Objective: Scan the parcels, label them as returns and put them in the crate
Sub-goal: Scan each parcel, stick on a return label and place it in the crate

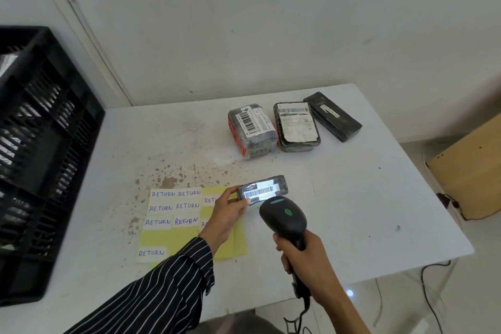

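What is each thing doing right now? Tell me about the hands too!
small parcel, held, barcode lit up.
scanner, light on, aimed at the small parcel.
left hand, pinches the small parcel.
right hand, grips the scanner.
three back parcels, lying flat, untouched.
label sheet, flat on table, RETURN labels on it.
crate, standing at left, contents unclear.

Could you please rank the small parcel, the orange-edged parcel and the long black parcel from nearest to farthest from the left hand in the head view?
1. Small parcel: gripped by the left hand.
2. Orange-edged parcel: beyond, mid-table.
3. Long black parcel: back right.
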A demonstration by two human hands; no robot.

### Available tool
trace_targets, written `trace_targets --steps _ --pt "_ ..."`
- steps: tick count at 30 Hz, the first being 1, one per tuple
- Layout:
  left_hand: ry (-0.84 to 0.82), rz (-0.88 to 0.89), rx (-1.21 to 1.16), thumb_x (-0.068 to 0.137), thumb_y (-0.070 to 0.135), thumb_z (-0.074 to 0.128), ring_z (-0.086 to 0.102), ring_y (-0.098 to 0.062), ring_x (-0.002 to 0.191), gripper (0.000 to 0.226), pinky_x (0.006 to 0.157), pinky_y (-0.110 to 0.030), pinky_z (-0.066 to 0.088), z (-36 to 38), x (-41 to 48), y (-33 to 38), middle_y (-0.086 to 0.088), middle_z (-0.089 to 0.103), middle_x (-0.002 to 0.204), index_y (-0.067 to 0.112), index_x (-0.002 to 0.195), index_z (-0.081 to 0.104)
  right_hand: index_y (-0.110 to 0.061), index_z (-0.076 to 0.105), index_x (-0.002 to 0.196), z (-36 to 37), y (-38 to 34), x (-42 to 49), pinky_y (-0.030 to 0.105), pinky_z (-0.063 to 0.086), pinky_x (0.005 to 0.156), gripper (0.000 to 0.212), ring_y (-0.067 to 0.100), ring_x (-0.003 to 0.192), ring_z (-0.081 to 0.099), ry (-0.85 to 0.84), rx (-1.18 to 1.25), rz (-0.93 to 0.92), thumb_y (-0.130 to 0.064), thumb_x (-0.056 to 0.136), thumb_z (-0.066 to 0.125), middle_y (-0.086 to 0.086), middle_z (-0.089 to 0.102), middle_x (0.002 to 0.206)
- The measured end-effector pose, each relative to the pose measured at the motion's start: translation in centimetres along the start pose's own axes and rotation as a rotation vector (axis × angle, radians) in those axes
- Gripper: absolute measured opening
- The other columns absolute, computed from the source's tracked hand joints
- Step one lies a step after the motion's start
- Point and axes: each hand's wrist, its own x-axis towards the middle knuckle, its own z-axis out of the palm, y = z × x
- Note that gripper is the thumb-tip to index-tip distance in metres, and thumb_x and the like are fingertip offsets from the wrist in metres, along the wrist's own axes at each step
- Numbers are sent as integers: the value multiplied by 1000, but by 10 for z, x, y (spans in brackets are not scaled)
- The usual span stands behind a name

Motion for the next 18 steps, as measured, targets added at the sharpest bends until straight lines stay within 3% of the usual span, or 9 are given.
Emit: trace_targets --steps 8,12,15,18 --pt "-7 -5 -42 87 -6 60 63 -25 106 35 89 -30 52 5 4 -3 -17 64 116 11 117 56 -1 58 87 -4 1 1 26 45 55 25 12 48 51 18 -31 10 -25 86 64 4 56 53" --pt "-16 -32 -35 88 -1 61 65 -24 101 37 83 -26 56 9 1 -3 -15 64 114 10 122 54 -14 50 96 -19 16 23 20 42 59 21 10 69 56 183 -181 -86 -16 86 67 -1 59 83" --pt "15 -54 63 88 5 64 64 -25 101 34 75 -23 56 13 -3 -3 -16 63 114 8 120 53 -1 44 107 -43 45 60 34 44 65 29 27 75 53 329 -451 -136 -6 86 64 14 47 98" --pt "53 -30 268 88 15 66 62 -20 96 33 71 -25 55 18 -5 -7 -14 63 113 6 118 55 13 43 110 -66 70 97 48 48 58 37 44 70 54 496 -674 -62 -4 85 64 30 46 99"
